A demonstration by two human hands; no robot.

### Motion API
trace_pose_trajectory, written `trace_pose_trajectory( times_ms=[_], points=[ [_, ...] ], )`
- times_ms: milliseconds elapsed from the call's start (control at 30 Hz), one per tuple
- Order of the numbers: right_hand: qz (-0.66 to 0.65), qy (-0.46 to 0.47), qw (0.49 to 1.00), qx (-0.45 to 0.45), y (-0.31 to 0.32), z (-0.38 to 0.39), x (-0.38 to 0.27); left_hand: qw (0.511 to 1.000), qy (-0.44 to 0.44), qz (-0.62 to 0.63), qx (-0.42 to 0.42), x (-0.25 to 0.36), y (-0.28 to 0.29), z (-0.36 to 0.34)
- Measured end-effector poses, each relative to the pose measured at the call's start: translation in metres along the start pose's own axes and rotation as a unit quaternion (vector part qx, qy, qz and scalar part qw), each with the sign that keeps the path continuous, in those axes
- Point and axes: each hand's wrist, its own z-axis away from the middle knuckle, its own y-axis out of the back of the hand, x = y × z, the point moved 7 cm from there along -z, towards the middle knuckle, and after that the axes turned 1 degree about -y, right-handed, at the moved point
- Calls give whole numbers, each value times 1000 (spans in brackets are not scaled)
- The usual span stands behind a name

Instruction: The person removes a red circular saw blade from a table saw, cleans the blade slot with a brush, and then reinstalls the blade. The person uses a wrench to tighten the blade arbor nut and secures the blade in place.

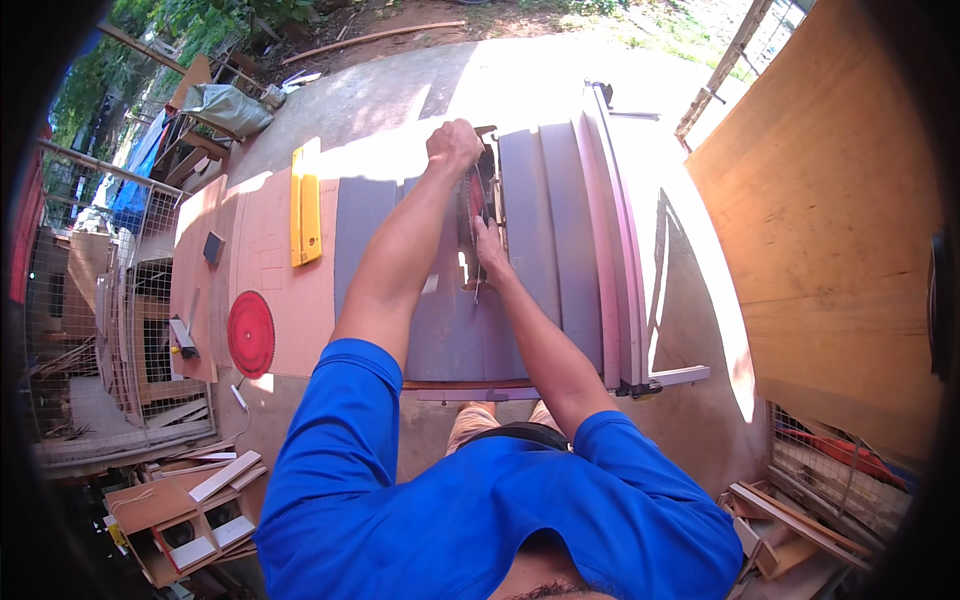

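Observation:
In a grey table saw top (pixel 547 250), a narrow opening shows a red piece (pixel 475 186) and some metal parts. My left hand (pixel 452 142) is closed at the far end of this opening, over something I cannot make out. My right hand (pixel 489 248) is lower in the opening, fingers curled at the red piece; what exactly they grip is hidden. To the left, a yellow plate (pixel 305 200) and a red circular saw blade (pixel 250 333) lie on a pinkish board (pixel 258 216).
A rail (pixel 620 260) runs along the saw's right side. A large plywood sheet (pixel 820 240) stands at right. Wire mesh panels (pixel 170 410), scrap wood pieces (pixel 180 510) and a pale sack (pixel 230 110) are at left. More offcuts (pixel 790 530) lie at lower right.

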Motion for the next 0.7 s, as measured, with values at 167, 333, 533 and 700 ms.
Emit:
trace_pose_trajectory(
  times_ms=[167,333,533,700],
  points=[
    [-4,-5,1000,-8,1,-4,1,1000,-18,-6,3,3,1,0],
    [38,4,999,-2,3,-11,7,1000,-20,-1,1,3,1,5],
    [3,-10,1000,-12,-9,-13,16,999,-32,-2,31,-4,0,16],
    [-18,12,1000,-20,-12,-44,44,994,-87,20,56,3,5,52]
  ],
)
